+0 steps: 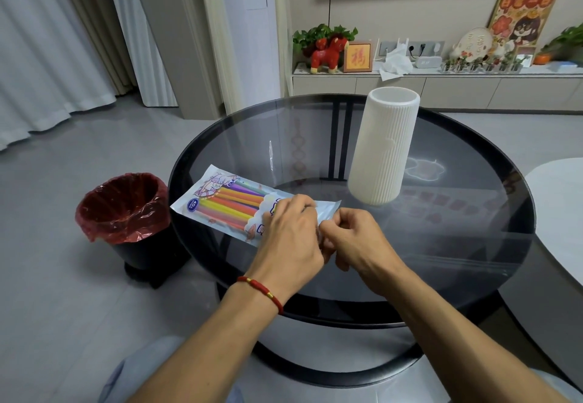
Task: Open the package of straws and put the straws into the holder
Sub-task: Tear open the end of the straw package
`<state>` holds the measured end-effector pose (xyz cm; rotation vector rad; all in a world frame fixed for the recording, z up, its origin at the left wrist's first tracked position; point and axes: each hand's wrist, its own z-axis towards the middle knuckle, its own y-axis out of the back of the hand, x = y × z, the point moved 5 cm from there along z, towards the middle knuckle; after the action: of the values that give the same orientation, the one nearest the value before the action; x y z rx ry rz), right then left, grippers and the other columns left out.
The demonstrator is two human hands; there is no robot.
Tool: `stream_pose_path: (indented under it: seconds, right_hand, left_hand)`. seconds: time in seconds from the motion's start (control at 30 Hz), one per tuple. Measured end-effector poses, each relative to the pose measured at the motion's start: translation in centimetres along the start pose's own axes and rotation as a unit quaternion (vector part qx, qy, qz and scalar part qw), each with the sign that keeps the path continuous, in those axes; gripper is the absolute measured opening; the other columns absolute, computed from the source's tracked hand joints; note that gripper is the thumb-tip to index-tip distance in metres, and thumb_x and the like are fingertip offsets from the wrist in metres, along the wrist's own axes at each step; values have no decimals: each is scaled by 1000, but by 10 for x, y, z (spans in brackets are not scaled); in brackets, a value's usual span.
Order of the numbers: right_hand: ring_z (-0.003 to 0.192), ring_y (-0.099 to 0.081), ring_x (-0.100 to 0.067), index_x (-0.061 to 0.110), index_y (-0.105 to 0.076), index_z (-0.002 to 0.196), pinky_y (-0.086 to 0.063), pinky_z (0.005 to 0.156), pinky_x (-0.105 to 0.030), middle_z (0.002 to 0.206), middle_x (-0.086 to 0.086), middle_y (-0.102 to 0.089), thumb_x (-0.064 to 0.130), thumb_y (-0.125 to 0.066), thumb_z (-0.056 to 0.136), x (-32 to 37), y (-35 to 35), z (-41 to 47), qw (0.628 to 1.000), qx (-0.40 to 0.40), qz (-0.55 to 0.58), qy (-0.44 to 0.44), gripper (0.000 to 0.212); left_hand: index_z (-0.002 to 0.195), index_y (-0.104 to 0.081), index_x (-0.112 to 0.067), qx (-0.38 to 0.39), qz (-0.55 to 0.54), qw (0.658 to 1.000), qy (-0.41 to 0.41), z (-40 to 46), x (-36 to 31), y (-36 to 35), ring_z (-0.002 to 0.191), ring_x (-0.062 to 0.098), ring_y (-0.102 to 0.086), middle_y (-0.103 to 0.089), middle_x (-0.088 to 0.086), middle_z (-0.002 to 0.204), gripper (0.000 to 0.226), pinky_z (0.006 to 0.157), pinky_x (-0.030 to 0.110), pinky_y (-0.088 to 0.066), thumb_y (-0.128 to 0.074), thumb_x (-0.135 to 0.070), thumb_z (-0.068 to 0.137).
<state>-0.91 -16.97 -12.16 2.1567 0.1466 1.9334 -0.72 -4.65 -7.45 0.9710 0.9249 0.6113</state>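
Straw package (227, 205) apparently between both hands (321, 235)

The straw package (227, 202) is clear with pale blue and white printing, a round blue label at its left end, and straws inside in yellow, orange, pink, purple and green. The holder (383, 150) at the far right is white with fine vertical ribbing. The round table (473, 245) is smoky glass with a black rim. Left of it, the black bin (126, 216) has a translucent red liner. A red cord bracelet (262, 292) with gold beads circles the left wrist.

Hands (321, 235) cover package (227, 204) right end; opening unseen; white table (561, 207) cut by right edge
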Motion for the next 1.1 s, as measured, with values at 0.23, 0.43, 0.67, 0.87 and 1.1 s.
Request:
stream_pose_path:
  seconds: [0.23, 0.43, 0.67, 0.87, 1.1]
  right_hand:
    - [39, -49, -14, 23, -59, 57, -33, 38, -22, 47, 5, -59, 22, -50, 86, 5, -3, -3, 998, 40, -41, 12, 30]
    - [35, -51, -3, 16, -60, 57, -45, 42, -17, 54, -6, -71, 25, -58, 87, 4, 4, -5, 978, -5, -199, 57, 32]
    - [36, -46, -9, 10, -58, 53, -39, 41, -17, 51, -5, -69, 42, -52, 71, 7, 20, -8, 988, 7, -150, 47, 37]
    - [36, -46, -14, 14, -59, 51, -38, 40, -18, 53, -7, -69, 34, -49, 69, -1, 20, -9, 991, 57, -116, 32, 29]
    - [42, -50, -19, 7, -59, 59, -43, 44, -24, 59, -6, -72, 29, -53, 75, -5, 34, -8, 985, 52, -166, -11, 28]
  left_hand:
    - [106, -60, -4, -10, -15, 1000, 4, 1, -1, 0, 119, 25, -45, -52, 6, 128, 18, 102, 46, -39, -51, -6, 90]
    - [107, -52, -16, -57, -8, 998, -24, 8, 20, 18, 123, 20, -51, -61, -1, 123, 12, 110, 51, -33, -42, -17, 99]
    - [147, -21, -35, 151, -13, 980, -130, 8, 32, 3, 136, 1, -34, -39, -16, 148, 109, 123, 52, -8, -63, -86, 60]
    - [155, 16, -28, 128, 140, 957, -221, 11, 28, -12, 131, 20, -31, -39, -10, 140, 151, 116, 61, -17, -54, -98, 41]
    - [117, -55, -34, 19, 13, 980, -196, 28, 35, 2, 89, 6, -60, -64, -16, 97, 70, 93, 39, -47, -78, -54, 53]
